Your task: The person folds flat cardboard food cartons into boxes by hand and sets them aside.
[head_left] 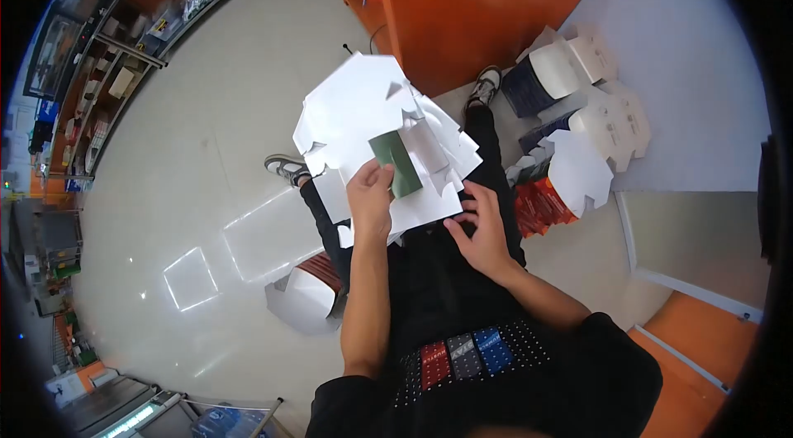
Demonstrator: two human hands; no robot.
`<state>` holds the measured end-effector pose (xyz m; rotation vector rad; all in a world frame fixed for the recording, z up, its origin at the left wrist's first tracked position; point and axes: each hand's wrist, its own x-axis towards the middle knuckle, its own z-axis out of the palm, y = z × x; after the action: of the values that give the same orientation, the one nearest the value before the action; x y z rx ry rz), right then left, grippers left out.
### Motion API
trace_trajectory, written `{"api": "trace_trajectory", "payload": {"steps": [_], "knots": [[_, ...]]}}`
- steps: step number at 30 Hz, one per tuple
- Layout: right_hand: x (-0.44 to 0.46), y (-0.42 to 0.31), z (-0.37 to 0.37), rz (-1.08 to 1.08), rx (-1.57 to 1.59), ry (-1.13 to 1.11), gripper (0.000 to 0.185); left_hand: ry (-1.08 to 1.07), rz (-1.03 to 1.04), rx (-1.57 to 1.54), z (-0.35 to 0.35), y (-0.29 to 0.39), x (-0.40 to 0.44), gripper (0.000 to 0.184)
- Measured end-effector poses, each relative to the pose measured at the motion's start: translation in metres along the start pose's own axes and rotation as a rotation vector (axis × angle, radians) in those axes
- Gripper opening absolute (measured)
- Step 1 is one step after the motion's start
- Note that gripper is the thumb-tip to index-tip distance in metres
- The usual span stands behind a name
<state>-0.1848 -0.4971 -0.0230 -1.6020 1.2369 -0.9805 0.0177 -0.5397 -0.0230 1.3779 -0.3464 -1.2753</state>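
White die-cut cardboard sheets lie in a stack across my lap, with notched edges and cut-outs. A dark green panel lies over the middle of the stack. My left hand rests at the green panel's left edge, its thumb and fingers pressed together on it. At the stack's lower right edge is my right hand, its fingers curved and apart, with the fingertips near or touching the sheet's border.
Bundles of flat cartons and red-edged ones stand on the floor at the right, beside an orange cabinet. Another bundle lies at the lower left. Shelves line the upper left. My shoes flank the stack.
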Motion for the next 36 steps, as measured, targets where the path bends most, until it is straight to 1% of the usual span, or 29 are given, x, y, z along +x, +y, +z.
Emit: {"api": "trace_trajectory", "payload": {"steps": [1, 2, 3, 4, 6, 8, 10, 12, 13, 16, 17, 20, 21, 22, 23, 24, 26, 28, 29, 31, 32, 33, 36], "knots": [[-0.004, -0.011, 0.0, -0.042, 0.066, -0.03, 0.065, 0.001, -0.011, -0.073, 0.002, 0.016, -0.015, 0.027], [-0.008, -0.025, 0.001, -0.085, 0.133, -0.06, 0.061, -0.026, 0.041, -0.13, 0.002, 0.024, -0.027, 0.025], [-0.01, -0.033, 0.003, -0.161, 0.106, -0.049, 0.056, -0.056, 0.096, -0.187, 0.001, 0.031, -0.036, 0.024], [-0.007, -0.044, 0.003, -0.288, 0.035, -0.044, 0.056, -0.087, 0.153, -0.245, 0.0, 0.035, -0.044, 0.023], [0.006, -0.059, 0.004, -0.553, -0.11, -0.026, 0.055, -0.079, 0.27, -0.284, -0.001, 0.045, -0.055, 0.025], [0.024, -0.06, 0.004, -0.766, -0.154, 0.0, 0.053, -0.061, 0.403, -0.352, 0.01, 0.064, -0.074, 0.026], [0.04, -0.074, -0.003, -0.951, -0.212, 0.039, 0.052, -0.12, 0.396, -0.411, 0.009, 0.08, -0.085, 0.031], [0.05, -0.091, -0.014, -0.996, -0.305, 0.013, 0.048, -0.167, 0.418, -0.425, 0.004, 0.088, -0.088, 0.032], [0.057, -0.097, -0.019, -1.028, -0.342, -0.018, 0.047, -0.223, 0.426, -0.464, -0.004, 0.088, -0.085, 0.037], [0.07, -0.103, -0.029, -1.092, -0.417, -0.075, 0.044, -0.361, 0.493, -0.564, -0.008, 0.1, -0.085, 0.036], [0.073, -0.102, -0.031, -1.12, -0.437, -0.081, 0.043, -0.369, 0.485, -0.564, -0.014, 0.098, -0.082, 0.035], [0.082, -0.104, -0.033, -1.188, -0.434, -0.097, 0.042, -0.394, 0.444, -0.558, -0.027, 0.101, -0.073, 0.042], [0.085, -0.104, -0.031, -1.219, -0.431, -0.082, 0.041, -0.52, 0.517, -0.491, -0.037, 0.1, -0.065, 0.041], [0.09, -0.103, -0.027, -1.253, -0.427, -0.064, 0.041, -0.543, 0.522, -0.538, -0.043, 0.085, -0.04, 0.04], [0.094, -0.093, -0.019, -1.245, -0.422, -0.034, 0.042, -0.554, 0.52, -0.586, -0.054, 0.056, -0.008, 0.04], [0.099, -0.073, -0.008, -1.157, -0.524, -0.055, 0.04, -0.557, 0.523, -0.635, -0.07, 0.022, 0.01, 0.039], [0.112, -0.03, 0.017, -0.998, -0.655, -0.245, 0.038, -0.112, 0.283, -0.553, -0.082, -0.04, 0.027, 0.027], [0.099, 0.025, 0.029, -0.862, -0.632, -0.397, 0.039, 0.134, 0.094, -0.638, -0.067, -0.06, 0.003, 0.025], [0.082, 0.028, 0.026, -0.757, -0.535, -0.428, 0.04, 0.101, 0.117, -0.556, -0.071, -0.057, 0.012, 0.026], [0.056, 0.03, 0.021, -0.668, -0.458, -0.502, 0.044, 0.11, 0.1, -0.403, -0.097, -0.075, -0.005, 0.026], [0.059, 0.028, 0.021, -0.658, -0.426, -0.518, 0.046, 0.162, 0.052, -0.402, -0.092, -0.059, -0.01, 0.025], [0.059, 0.02, 0.021, -0.665, -0.402, -0.498, 0.052, 0.131, 0.1, -0.423, -0.079, -0.041, -0.011, 0.025], [0.07, -0.005, 0.018, -0.791, -0.433, -0.43, 0.056, 0.026, 0.184, -0.465, -0.056, 0.001, -0.033, 0.025]]}}
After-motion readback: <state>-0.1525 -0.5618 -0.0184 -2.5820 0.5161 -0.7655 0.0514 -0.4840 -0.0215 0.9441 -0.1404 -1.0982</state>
